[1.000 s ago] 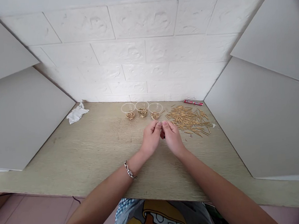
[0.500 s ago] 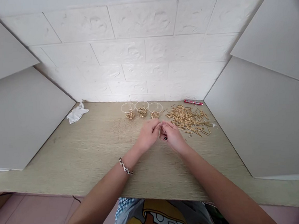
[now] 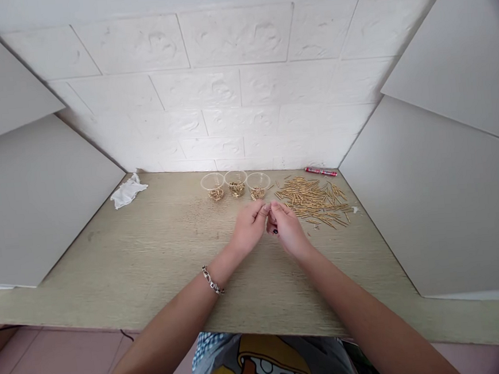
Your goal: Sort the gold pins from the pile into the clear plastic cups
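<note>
My left hand and my right hand meet fingertip to fingertip above the middle of the wooden table. Both are pinched closed on something small between them that I cannot make out. A loose pile of thin golden pins lies just beyond and to the right of my right hand. Three clear plastic cups stand in a row behind my hands, each with some golden pieces at the bottom. A metal bracelet circles my left wrist.
A crumpled white cloth lies at the back left. A red pen rests by the white brick wall at the back right. White slanted panels close in both sides of the table.
My hands have stayed pinched together and shifted only slightly; the view has tilted a little.
</note>
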`<state>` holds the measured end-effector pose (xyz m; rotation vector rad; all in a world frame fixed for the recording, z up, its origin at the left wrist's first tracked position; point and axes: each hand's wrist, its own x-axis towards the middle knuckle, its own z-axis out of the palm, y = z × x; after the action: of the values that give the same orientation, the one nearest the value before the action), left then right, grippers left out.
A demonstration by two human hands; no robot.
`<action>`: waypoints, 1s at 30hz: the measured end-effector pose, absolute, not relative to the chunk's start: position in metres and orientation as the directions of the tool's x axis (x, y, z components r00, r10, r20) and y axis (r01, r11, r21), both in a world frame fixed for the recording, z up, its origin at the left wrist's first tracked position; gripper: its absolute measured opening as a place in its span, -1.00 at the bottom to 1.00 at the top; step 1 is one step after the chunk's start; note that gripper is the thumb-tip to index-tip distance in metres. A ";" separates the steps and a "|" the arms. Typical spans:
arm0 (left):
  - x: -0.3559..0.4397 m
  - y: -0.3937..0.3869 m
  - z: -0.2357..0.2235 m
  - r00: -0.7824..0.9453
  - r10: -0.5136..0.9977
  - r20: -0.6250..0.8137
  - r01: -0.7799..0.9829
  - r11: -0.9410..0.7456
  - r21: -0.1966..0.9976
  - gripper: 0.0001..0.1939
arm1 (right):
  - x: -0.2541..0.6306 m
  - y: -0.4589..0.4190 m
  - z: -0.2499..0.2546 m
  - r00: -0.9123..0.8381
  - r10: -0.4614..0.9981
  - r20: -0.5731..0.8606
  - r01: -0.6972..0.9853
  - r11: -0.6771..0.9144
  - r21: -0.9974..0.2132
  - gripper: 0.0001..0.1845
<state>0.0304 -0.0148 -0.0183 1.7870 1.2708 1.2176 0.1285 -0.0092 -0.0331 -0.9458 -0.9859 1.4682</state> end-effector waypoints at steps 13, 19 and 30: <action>0.037 -0.020 -0.013 0.088 0.977 0.194 0.150 -0.206 0.967 -0.68 | 0.132 -0.009 -0.035 -0.076 0.997 0.016 -0.206 0.000 -0.979 -0.52; 0.037 -0.020 -0.016 0.018 0.980 0.199 0.181 -0.199 0.963 -0.69 | 0.134 -0.010 -0.035 -0.084 0.994 0.063 -0.093 0.055 -0.994 -0.54; 0.034 -0.018 -0.018 0.026 0.977 0.211 0.343 -0.207 0.916 -0.70 | 0.136 -0.010 -0.035 -0.070 0.989 0.131 0.002 0.131 -0.991 -0.57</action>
<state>0.0338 -0.0183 -0.0178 1.6283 1.3656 1.1894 0.1360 -0.0102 -0.0352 -1.0823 -1.3241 1.1581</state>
